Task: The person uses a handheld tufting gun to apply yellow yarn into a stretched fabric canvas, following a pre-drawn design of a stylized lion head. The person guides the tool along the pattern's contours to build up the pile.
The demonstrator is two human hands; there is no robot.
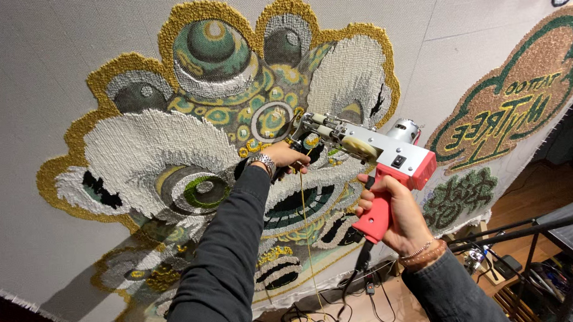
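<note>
**Two hands on a tufting gun at a stretched cloth**

The right hand [392, 215] is wrapped around the coral-pink plastic pistol grip of a hand-held tufting gun [389, 160], fingers [368, 206] curled tight about the handle, the thumb on the far side. A beaded bracelet sits at that wrist, above a dark grey sleeve. The gun's pink-and-white body points up and to the left; a silver motor sits at its rear and a black switch shows on its side. A black power cord [362, 261] hangs from the base of the grip toward the floor.

The left hand [285, 157] reaches in from below to the front of the gun, beside the cream and metal nose [314, 122]. Its fingers are bent around the front part of the tool, but whether they clamp it or only steady it cannot be told. A metal wristwatch [263, 162] shows at this wrist. A thin yellow yarn strand [306, 231] drops straight down from near this hand.

The nose of the gun touches a large grey backing cloth [51, 81] stretched taut and filling most of the view. On it is a big tufted lion-mask design [170, 159] in white, gold, green and black yarn; the gun's tip meets it near the middle, just beside a round green-and-gold patch. To the right, well apart, lie a tan and green tufted emblem [521, 86] and a smaller dark green tufted piece [459, 195]. At lower right stands a black metal frame [547, 233] over a wooden floor with tangled cables.
</note>
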